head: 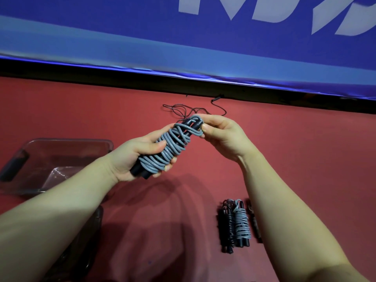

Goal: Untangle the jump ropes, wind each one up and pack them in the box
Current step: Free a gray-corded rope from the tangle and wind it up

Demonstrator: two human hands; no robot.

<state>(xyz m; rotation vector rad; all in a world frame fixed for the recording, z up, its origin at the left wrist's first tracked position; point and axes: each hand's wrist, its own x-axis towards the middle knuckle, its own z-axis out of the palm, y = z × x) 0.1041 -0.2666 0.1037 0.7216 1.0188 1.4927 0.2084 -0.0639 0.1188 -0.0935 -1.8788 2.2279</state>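
Note:
A grey jump rope [168,147] is wound round its two black handles and held in the air above the red floor. My left hand [134,157] grips the lower part of the bundle. My right hand [221,133] pinches the last grey loop at the top end of the handles. A clear plastic box [50,165] stands on the floor at the left, under my left forearm. Wound bundles lie at the lower right: a black one [226,226] and a grey one [242,222], side by side. A thin black rope [189,110] lies loose on the floor behind my hands.
A blue banner with white letters [183,37] hangs along the back, above a dark strip at floor level. Another dark bundle [253,218] lies partly hidden by my right forearm. A second dark container edge [89,237] shows beneath my left arm.

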